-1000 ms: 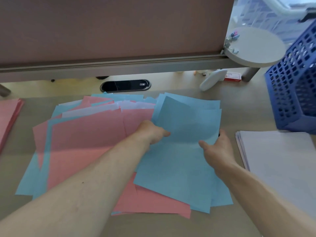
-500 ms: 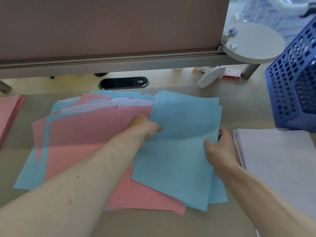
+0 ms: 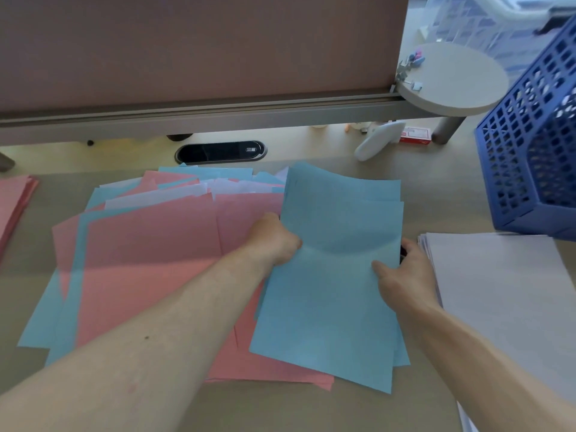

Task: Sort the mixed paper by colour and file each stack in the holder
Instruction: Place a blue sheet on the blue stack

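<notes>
We read no text anywhere. Small red-and-white box (image 3: 416, 137), left of the blue holder (image 3: 514, 182): printed lines on its white face, too small to make out. Black oval cable grommet (image 3: 220, 152), further left of the holder: a tiny white mark near its right end, maybe a code or a label, illegible.
</notes>
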`<state>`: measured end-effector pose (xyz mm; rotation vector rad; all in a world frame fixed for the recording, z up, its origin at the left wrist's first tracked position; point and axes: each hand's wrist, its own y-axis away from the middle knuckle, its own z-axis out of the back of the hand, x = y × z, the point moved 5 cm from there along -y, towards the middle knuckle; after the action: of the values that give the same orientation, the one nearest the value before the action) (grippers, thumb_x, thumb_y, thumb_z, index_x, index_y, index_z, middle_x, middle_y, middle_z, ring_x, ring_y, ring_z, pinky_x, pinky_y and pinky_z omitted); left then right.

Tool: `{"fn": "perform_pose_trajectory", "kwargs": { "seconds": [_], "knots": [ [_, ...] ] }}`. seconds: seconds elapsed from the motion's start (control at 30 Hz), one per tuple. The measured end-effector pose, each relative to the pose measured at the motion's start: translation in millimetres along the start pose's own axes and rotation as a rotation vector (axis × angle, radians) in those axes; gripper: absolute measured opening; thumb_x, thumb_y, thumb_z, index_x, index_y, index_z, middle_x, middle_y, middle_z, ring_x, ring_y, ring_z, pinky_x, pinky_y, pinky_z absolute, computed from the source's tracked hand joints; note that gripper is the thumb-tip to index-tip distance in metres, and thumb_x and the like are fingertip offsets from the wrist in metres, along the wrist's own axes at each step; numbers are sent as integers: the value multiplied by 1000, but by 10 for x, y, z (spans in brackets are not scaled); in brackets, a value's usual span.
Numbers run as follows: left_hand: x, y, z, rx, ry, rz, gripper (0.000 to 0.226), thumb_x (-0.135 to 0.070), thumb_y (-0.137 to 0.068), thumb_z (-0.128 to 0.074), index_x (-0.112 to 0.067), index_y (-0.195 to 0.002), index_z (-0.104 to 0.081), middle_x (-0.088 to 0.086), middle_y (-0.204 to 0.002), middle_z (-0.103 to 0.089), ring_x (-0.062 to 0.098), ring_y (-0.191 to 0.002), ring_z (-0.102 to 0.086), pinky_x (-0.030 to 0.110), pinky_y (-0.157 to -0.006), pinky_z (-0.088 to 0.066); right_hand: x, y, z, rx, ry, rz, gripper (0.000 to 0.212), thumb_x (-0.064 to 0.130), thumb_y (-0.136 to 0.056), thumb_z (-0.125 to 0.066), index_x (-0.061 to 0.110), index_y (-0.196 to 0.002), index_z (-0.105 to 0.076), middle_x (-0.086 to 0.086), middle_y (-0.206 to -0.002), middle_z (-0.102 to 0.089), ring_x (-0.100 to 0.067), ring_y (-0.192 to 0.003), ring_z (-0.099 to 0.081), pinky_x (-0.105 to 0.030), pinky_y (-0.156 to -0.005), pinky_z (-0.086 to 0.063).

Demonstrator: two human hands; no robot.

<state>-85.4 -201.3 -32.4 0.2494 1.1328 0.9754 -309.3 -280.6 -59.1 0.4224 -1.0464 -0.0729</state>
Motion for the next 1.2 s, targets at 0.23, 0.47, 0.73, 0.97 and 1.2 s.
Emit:
{"fn": "perform_pose_trajectory", "kwargs": {
  "seconds": [0.23, 0.47, 0.73, 0.97, 1.2],
  "knots": [
    [-37, 179, 348, -119, 87, -406, 21, -6, -94, -59, -19, -107, -70, -5, -101, -78, 17, -94, -75, 47, -88, -60, 239, -77, -69, -3, 30, 53, 73, 38, -79, -82, 19, -141, -47, 5, -134, -56, -10, -118, -57, -33, -100, -48],
    [-213, 482, 1211, -283, 437, -608, 26, 1, -100, -58, -18, -115, -68, -12, -98, -78, 8, -91, -73, 24, -78, -57, 1259, 115, -397, 222, -431, 301, 28, -1, -93, -66, 17, -114, -60, 6, -100, -77, -10, -96, -73, -25, -84, -57],
    [201, 980, 2036, -446, 548, -649, 40, 10, -93, -62, -16, -124, -65, -3, -112, -76, 10, -99, -71, 22, -83, -55, 1898, 612, -945, 324, -398, 485, 35, -5, -87, -70, 13, -115, -60, 1, -102, -76, -15, -97, -73, -29, -86, -58],
    [870, 784, 2103, -449, 488, -522, 46, -6, -89, -77, -24, -127, -60, -11, -117, -74, 9, -110, -70, 35, -95, -56, 1666, 735, -1416, 354, -246, 457, 30, 1, -88, -73, 17, -109, -59, -3, -104, -74, -17, -93, -72, -34, -83, -58],
    [1368, 894, 2563, -467, 519, -542, 26, -11, -103, -59, -30, -120, -63, -26, -109, -73, -7, -105, -66, 12, -86, -50, 1902, 1166, -2059, 224, -116, 633, 23, 6, -97, -60, 28, -99, -54, 11, -96, -68, -10, -87, -65, -27, -73, -52]
  ]
}}
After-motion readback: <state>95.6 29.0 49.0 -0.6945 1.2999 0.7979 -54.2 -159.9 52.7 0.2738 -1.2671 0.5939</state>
